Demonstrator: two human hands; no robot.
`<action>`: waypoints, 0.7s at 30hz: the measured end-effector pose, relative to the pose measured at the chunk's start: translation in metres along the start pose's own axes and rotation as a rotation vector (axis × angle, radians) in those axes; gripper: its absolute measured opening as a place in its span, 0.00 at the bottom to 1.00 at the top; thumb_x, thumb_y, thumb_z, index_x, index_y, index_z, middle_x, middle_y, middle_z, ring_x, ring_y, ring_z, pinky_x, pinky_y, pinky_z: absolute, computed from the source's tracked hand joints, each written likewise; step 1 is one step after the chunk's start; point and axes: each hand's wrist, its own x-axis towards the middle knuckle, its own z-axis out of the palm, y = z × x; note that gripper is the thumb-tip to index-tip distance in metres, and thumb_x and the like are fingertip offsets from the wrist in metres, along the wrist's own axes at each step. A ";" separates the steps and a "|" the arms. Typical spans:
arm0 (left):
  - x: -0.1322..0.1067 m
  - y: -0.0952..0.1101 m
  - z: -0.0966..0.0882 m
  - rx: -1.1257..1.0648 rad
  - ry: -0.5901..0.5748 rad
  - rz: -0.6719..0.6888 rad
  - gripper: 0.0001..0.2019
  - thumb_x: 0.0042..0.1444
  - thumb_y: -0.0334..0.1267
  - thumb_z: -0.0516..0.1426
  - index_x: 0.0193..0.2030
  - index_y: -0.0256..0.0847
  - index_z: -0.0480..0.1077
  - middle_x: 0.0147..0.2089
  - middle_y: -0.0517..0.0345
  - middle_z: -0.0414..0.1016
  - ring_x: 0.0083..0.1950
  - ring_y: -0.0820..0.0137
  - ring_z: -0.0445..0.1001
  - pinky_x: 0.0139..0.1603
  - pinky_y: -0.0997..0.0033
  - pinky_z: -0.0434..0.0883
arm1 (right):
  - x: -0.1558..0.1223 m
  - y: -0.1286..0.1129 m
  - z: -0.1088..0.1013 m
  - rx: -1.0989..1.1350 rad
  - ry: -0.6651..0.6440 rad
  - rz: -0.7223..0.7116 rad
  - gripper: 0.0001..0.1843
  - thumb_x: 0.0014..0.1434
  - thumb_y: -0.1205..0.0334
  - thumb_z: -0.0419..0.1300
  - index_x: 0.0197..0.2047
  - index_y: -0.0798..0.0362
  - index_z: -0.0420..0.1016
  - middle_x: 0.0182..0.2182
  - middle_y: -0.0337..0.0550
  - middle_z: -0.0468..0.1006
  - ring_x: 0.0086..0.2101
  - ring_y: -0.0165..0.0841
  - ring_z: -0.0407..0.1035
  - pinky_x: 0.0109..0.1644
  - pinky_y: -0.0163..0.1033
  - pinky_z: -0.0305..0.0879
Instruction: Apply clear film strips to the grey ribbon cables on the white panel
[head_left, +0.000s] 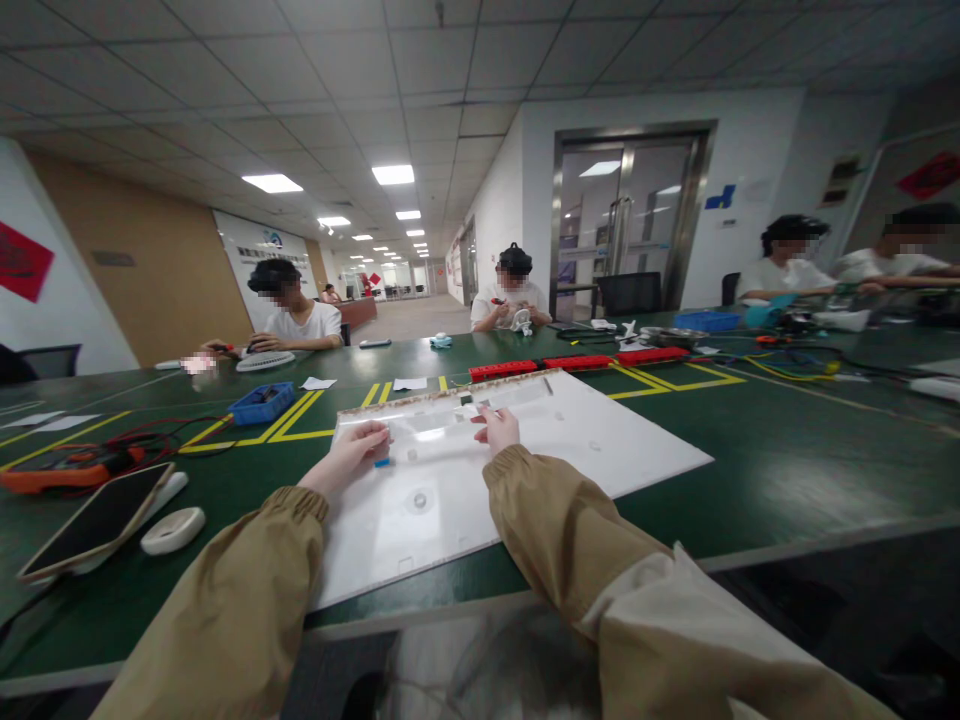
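A white panel (450, 510) with a brownish, worn far edge lies flat on the green table in front of me. Above its far part, a clear plastic strip (427, 422) spans the gap between my two hands. My left hand (364, 445) is closed on the strip's left end, its fingers pressed together. Just below those fingertips shows a small blue tab (382, 462); whether it belongs to the strip I cannot tell. My right hand (499, 430) pinches the strip's right end between thumb and fingers. Round marks and small outlines show on the panel's surface.
Red power strips (502, 371) lie beyond the panel. To the left are a blue bin (262, 402), an orange multimeter (71, 468) with leads, a phone (97, 520) and a white oval object (173, 531). Several people sit around the table; cables (795, 362) lie at right.
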 end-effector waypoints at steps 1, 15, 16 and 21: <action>0.000 0.001 0.000 -0.008 0.005 0.010 0.20 0.38 0.47 0.67 0.34 0.37 0.71 0.27 0.57 0.73 0.28 0.71 0.71 0.29 0.73 0.67 | 0.000 0.000 0.000 -0.001 0.000 -0.001 0.07 0.56 0.69 0.55 0.27 0.55 0.63 0.18 0.31 0.73 0.09 0.21 0.58 0.13 0.28 0.55; 0.003 0.008 -0.008 -0.314 0.064 0.077 0.12 0.37 0.36 0.62 0.31 0.35 0.77 0.35 0.52 0.76 0.34 0.70 0.73 0.44 0.67 0.73 | 0.003 0.006 0.001 -0.086 -0.060 -0.001 0.05 0.53 0.73 0.54 0.31 0.58 0.71 0.17 0.33 0.73 0.10 0.22 0.58 0.14 0.27 0.53; 0.002 0.009 -0.008 -0.330 0.046 0.078 0.14 0.36 0.35 0.63 0.34 0.35 0.78 0.35 0.52 0.76 0.35 0.69 0.73 0.45 0.67 0.72 | 0.003 0.006 0.001 -0.093 -0.068 0.005 0.06 0.53 0.73 0.54 0.32 0.59 0.72 0.17 0.34 0.73 0.10 0.22 0.59 0.14 0.27 0.53; -0.003 0.015 -0.005 -0.280 0.016 0.099 0.19 0.39 0.38 0.66 0.41 0.36 0.77 0.34 0.55 0.74 0.38 0.71 0.71 0.48 0.68 0.71 | -0.001 0.003 0.000 -0.115 -0.097 0.029 0.10 0.53 0.73 0.53 0.36 0.60 0.74 0.16 0.33 0.72 0.10 0.22 0.58 0.14 0.27 0.52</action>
